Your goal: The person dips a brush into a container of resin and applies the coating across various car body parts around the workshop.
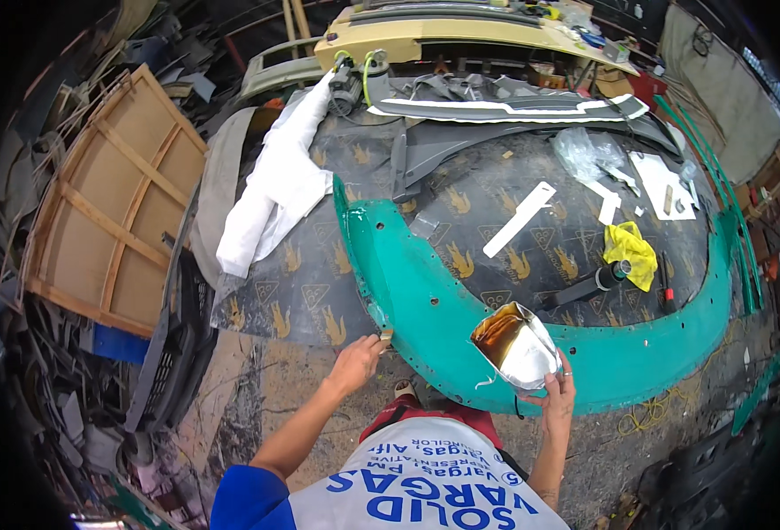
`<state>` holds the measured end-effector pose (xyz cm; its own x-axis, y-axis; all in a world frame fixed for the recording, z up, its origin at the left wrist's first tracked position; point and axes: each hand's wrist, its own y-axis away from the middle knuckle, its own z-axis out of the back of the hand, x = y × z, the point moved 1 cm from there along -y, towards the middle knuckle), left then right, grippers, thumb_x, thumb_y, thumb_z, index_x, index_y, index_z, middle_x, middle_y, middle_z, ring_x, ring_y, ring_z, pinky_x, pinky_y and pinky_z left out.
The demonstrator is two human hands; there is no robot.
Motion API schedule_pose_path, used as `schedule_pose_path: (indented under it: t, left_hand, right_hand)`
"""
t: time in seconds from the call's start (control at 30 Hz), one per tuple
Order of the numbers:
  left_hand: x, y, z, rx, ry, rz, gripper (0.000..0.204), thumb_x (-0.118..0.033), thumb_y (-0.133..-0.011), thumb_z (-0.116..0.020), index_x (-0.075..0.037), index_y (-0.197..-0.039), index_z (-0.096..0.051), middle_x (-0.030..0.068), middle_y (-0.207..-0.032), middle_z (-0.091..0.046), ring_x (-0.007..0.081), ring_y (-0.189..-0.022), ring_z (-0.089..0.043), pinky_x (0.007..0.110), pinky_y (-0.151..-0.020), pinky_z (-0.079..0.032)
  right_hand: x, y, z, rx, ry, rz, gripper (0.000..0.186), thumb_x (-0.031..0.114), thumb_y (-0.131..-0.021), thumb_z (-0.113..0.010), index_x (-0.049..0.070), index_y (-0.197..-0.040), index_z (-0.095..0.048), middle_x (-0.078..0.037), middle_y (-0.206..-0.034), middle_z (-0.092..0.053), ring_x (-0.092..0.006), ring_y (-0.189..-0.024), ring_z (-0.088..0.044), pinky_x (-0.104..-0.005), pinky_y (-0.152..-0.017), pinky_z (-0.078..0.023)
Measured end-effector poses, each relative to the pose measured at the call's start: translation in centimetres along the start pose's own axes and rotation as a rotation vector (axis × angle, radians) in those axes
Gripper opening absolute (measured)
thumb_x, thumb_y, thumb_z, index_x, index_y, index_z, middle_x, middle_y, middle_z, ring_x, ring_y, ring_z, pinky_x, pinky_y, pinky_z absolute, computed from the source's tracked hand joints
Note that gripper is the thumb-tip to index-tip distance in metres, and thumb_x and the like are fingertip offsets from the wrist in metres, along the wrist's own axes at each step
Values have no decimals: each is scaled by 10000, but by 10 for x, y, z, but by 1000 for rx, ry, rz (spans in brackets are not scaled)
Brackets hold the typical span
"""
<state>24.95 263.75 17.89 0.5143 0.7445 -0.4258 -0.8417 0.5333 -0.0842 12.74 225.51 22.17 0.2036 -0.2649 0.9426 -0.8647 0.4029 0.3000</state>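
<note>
A silvery, foil-lined open container [518, 346] with amber-brown residue or liquid inside is in my right hand [556, 390], its fingers wrapped around the lower right side. The container is tilted over the near part of a large green curved panel [447, 340], which has small holes along its edge. At the panel's left edge, my left hand [357, 362] is closed on a small tan piece [386, 336], possibly a brush end; most of it is hidden by the fingers.
A dark patterned board [319, 300] lies under the panel. On it are a white cloth [275, 190], a white strip [519, 219], a yellow cloth [630, 254], a dark cylindrical tool [588, 287] and clear plastic [584, 152]. A wood-framed panel [120, 199] leans at left.
</note>
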Motion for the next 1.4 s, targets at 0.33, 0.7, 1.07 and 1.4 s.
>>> schedule_pose_path:
  t: [0.33,0.7,1.07,1.4]
  left_hand:
    - [64,-80,10,-258,-44,-15,295,-28,-907,-581,-14,-1199,-621,151,-905,-576,349,-859,-608,466,-728,-514]
    - [20,-6,-12,-77,-57,-50,282,-23,-900,-562,-30,-1172,-639,150,-934,-579,351,-871,-594,464,-754,-505]
    - [-141,9,-27,-457,877,308,248,-184,-998,-615,-2,-1147,-694,13,-796,-649,84,-674,-570,239,-600,-461]
    - [-376,-27,-124,107,1554,345,235,-148,-965,-639,39,-1105,-651,69,-799,-659,117,-674,-597,250,-569,-474]
  right_hand:
    - [-13,87,1,-219,-103,0,661,215,-913,-658,74,-1495,-379,-206,-1248,-558,-305,-1084,-645,-414,-672,-663]
    - [-47,142,64,-371,-216,76,679,260,-937,-625,65,-1509,-317,-202,-1422,-467,-332,-1169,-609,-421,-636,-661]
    - [-57,220,214,-462,-270,55,662,175,-893,-664,106,-1491,-390,-168,-1361,-513,-292,-1102,-624,-402,-629,-663]
    - [-73,287,345,-606,-207,3,612,130,-880,-728,99,-1438,-480,-92,-1273,-594,-165,-940,-650,-316,-603,-632]
